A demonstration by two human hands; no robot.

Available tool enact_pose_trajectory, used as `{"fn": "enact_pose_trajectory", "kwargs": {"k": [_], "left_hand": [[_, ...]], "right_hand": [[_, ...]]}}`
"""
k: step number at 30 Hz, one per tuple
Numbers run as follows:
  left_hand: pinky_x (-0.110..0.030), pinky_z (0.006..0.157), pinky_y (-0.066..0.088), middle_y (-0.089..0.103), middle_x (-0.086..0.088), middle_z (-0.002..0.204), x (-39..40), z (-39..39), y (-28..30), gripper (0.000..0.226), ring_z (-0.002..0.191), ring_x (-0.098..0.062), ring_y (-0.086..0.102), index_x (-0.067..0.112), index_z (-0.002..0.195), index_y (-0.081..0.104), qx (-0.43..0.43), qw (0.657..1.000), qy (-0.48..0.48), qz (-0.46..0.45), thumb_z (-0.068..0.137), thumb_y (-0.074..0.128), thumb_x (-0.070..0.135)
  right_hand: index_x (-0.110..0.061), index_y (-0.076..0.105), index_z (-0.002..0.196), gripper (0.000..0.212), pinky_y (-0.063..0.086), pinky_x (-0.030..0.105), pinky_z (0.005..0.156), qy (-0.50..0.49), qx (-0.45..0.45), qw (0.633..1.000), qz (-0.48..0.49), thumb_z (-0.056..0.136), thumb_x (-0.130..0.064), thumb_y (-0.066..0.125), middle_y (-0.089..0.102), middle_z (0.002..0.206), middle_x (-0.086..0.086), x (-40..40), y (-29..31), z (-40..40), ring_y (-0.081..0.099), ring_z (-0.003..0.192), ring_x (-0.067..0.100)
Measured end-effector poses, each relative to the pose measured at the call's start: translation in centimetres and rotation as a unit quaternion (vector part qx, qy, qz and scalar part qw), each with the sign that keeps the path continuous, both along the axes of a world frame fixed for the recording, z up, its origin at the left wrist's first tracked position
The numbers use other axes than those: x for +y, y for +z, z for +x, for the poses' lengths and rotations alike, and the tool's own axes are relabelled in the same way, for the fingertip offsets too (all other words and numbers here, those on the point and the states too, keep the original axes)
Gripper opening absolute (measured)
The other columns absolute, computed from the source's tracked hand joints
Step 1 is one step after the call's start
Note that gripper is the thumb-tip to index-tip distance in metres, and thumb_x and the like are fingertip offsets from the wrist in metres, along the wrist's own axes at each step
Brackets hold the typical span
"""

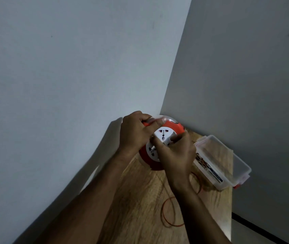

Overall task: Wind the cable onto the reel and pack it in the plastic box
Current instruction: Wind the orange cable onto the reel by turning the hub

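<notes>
Box label [209,169]: printed picture and a blue strip, text too blurred to read. Wood-grain table [140,208] sits in a corner of plain grey walls [69,67].

Left hand [134,132] curled over the top rim of the reel [173,128], gripping it. Right hand [175,155] just below and right of the left hand, fingers pinched on the reel's white socket face [163,136]. Reel is orange, held above the table.

Loose orange cable [168,213] loops on the table below the right wrist. Clear plastic box [228,159], lidless, lies right of the right hand, on the table beside the wall.
</notes>
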State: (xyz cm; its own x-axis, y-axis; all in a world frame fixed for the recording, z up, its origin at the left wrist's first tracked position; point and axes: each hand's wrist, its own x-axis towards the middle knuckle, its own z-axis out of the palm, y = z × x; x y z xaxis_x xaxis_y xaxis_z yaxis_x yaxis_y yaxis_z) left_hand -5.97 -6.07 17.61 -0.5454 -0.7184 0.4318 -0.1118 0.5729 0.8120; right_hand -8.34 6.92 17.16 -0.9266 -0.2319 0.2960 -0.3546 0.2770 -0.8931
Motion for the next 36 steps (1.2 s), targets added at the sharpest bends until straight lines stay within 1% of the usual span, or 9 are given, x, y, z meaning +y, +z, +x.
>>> {"fn": "enact_pose_trajectory", "kwargs": {"k": [6, 12, 15, 16, 18, 20, 23, 27, 36], "left_hand": [[-0.039, 0.066, 0.059, 0.070, 0.003, 0.076, 0.5, -0.1, -0.1, 0.067, 0.070, -0.011, 0.065, 0.019, 0.082, 0.079, -0.025, 0.999, -0.007, -0.045, 0.072, 0.057, 0.082], [-0.021, 0.063, 0.050, 0.073, 0.003, 0.081, 0.6, -0.1, -0.8, 0.050, 0.071, -0.009, 0.064, 0.018, 0.091, 0.081, -0.015, 0.999, -0.010, -0.038, 0.079, 0.072, 0.065], [-0.019, 0.060, 0.043, 0.070, 0.005, 0.075, 0.2, 0.1, -0.8, 0.046, 0.068, -0.008, 0.062, 0.018, 0.084, 0.080, -0.013, 1.000, -0.002, -0.020, 0.080, 0.074, 0.063], [-0.021, 0.059, 0.044, 0.068, 0.007, 0.071, 0.0, 0.1, -0.7, 0.044, 0.067, -0.008, 0.062, 0.018, 0.080, 0.078, -0.010, 1.000, 0.002, -0.011, 0.080, 0.074, 0.062], [-0.027, 0.061, 0.051, 0.069, 0.007, 0.068, -0.4, 0.3, -0.7, 0.046, 0.066, -0.010, 0.064, 0.017, 0.075, 0.077, -0.005, 1.000, -0.003, 0.019, 0.080, 0.074, 0.062], [-0.034, 0.064, 0.057, 0.071, 0.005, 0.068, -0.6, 0.5, -0.6, 0.047, 0.066, -0.011, 0.066, 0.016, 0.074, 0.077, -0.003, 0.999, -0.015, 0.049, 0.080, 0.074, 0.062], [-0.034, 0.063, 0.055, 0.070, 0.005, 0.065, -0.7, 0.6, -0.6, 0.046, 0.065, -0.012, 0.065, 0.016, 0.071, 0.075, -0.005, 0.998, -0.028, 0.052, 0.081, 0.074, 0.061], [-0.029, 0.060, 0.050, 0.066, 0.007, 0.061, -0.5, 0.4, -0.9, 0.051, 0.064, -0.011, 0.063, 0.018, 0.067, 0.073, -0.008, 0.998, -0.033, 0.045, 0.077, 0.070, 0.068], [-0.026, 0.058, 0.046, 0.063, 0.010, 0.063, -0.3, 0.2, -0.9, 0.055, 0.064, -0.007, 0.061, 0.019, 0.074, 0.078, -0.029, 0.999, -0.037, 0.005, 0.074, 0.067, 0.073]], "right_hand": [[-0.012, 0.062, 0.077, 0.026, 0.055, 0.018, 0.047, -0.064, -0.281, 0.949, -0.131, 0.083, -0.030, 0.079, 0.073, 0.070, -0.003, -1.2, 0.0, 0.4, 0.072, 0.063, 0.006], [-0.002, 0.051, 0.118, 0.031, 0.051, 0.030, 0.035, -0.059, -0.576, 0.730, -0.363, 0.094, -0.010, 0.068, 0.063, 0.110, 0.021, -0.9, 3.0, 0.3, 0.068, 0.063, 0.031], [0.003, 0.050, 0.123, 0.030, 0.050, 0.024, 0.036, 0.002, -0.593, 0.703, -0.392, 0.096, -0.004, 0.060, 0.068, 0.105, 0.026, -0.3, 3.9, 0.5, 0.068, 0.043, 0.025], [0.007, 0.051, 0.116, 0.024, 0.053, 0.026, 0.039, 0.022, -0.573, 0.734, -0.365, 0.095, -0.001, 0.059, 0.071, 0.093, 0.022, -0.1, 3.8, 0.6, 0.069, 0.045, 0.024], [0.003, 0.057, 0.098, 0.011, 0.061, 0.036, 0.050, 0.021, -0.405, 0.880, -0.249, 0.092, -0.004, 0.064, 0.073, 0.072, 0.011, 0.7, 2.9, 0.8, 0.073, 0.057, 0.024], [-0.010, 0.060, 0.089, 0.010, 0.063, 0.042, 0.067, 0.041, -0.026, 0.995, -0.082, 0.086, -0.011, 0.070, 0.072, 0.082, 0.007, 1.6, 1.3, 0.4, 0.072, 0.076, 0.023], [-0.021, 0.064, 0.111, 0.035, 0.048, 0.039, 0.100, 0.144, 0.340, 0.916, 0.157, 0.078, -0.025, 0.070, 0.062, 0.122, 0.007, 2.5, -0.2, -0.4, 0.058, 0.116, 0.024], [-0.034, 0.055, 0.136, 0.083, 0.036, 0.058, 0.105, 0.177, 0.343, 0.828, 0.407, 0.062, -0.037, 0.092, 0.042, 0.148, 0.012, 2.7, -0.8, -0.8, 0.038, 0.139, 0.035], [-0.029, 0.071, 0.121, 0.068, 0.045, 0.048, 0.094, 0.155, 0.393, 0.834, 0.354, 0.060, -0.050, 0.090, 0.061, 0.124, 0.012, 2.7, -0.6, -1.7, 0.061, 0.112, 0.032]]}}
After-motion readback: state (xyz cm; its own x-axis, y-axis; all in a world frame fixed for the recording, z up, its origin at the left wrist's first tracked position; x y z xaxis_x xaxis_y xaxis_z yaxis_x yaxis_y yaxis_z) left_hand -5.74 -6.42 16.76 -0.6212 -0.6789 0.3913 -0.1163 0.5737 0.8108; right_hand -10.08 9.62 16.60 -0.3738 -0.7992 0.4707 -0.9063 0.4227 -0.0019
